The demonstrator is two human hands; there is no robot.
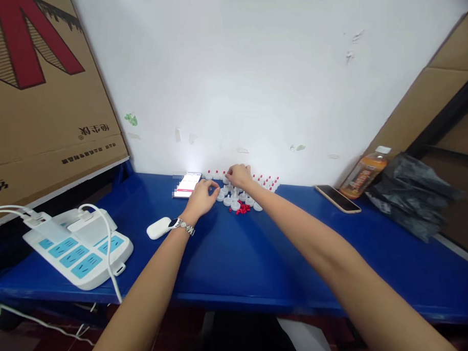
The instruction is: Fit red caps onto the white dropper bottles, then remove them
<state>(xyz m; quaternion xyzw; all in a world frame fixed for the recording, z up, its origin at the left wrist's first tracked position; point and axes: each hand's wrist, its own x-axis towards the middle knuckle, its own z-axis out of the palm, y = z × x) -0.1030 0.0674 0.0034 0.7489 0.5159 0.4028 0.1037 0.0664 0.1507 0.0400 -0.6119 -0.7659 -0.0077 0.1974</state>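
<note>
Both my arms reach far across a blue table point(254, 258) to a cluster of small white bottles with red tips point(266, 183) standing against the white wall. My right hand point(239, 174) has its fingers curled and pinched on one small bottle at the cluster's left part. My left hand point(202, 194), with a watch on the wrist, is closed beside a heap of white caps point(233, 200); what it holds is too small to make out. A few loose red tips point(242, 208) lie in front of the caps.
A phone with a lit screen point(187, 184) lies left of the bottles, another phone point(337, 198) to the right. A white oval device point(158, 227), a power strip with cables point(80, 247), an orange drink bottle point(365, 174), black bags point(413, 197) and cardboard boxes point(45, 87) surround the space.
</note>
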